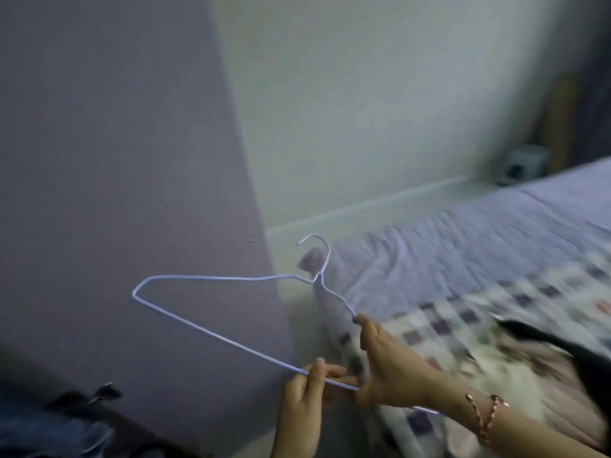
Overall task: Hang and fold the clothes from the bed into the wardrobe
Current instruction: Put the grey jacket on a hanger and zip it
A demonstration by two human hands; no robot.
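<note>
A pale blue wire hanger (pixel 211 329) is held in the air by both hands, in front of a purple wall (pixel 115 160) and just off the near corner of the bed (pixel 463 233). Its hook is turned upward and away from the camera, and its long bottom bar slopes down toward the hands.

The bottom bar is pinched by the left hand (pixel 302 401), with the fingers (pixel 318 368) curled over it from above and the thumb beneath. The hanger's near corner is spanned by the right hand (pixel 393 368): a fingertip is hooked on the sloping upper wire and the thumb is pressed to the bar's end, so the hanger is gripped there as well. A twisted pink bracelet (pixel 486 418) is worn on the right wrist.

The bed is covered by a lilac striped sheet. A checked cloth (pixel 463 319), patterned in dark and pale squares, is spread over the nearer part of the bed. A dark garment (pixel 578 358) is seen lying on that cloth at the right edge, heavily blurred by motion. Behind the bed, a white wall (pixel 380 110) is met by a small grey socket box (pixel 524 163) near the far end. Dark, blurred things (pixel 82 398) are seen at the lower left, too indistinct to be identified.
</note>
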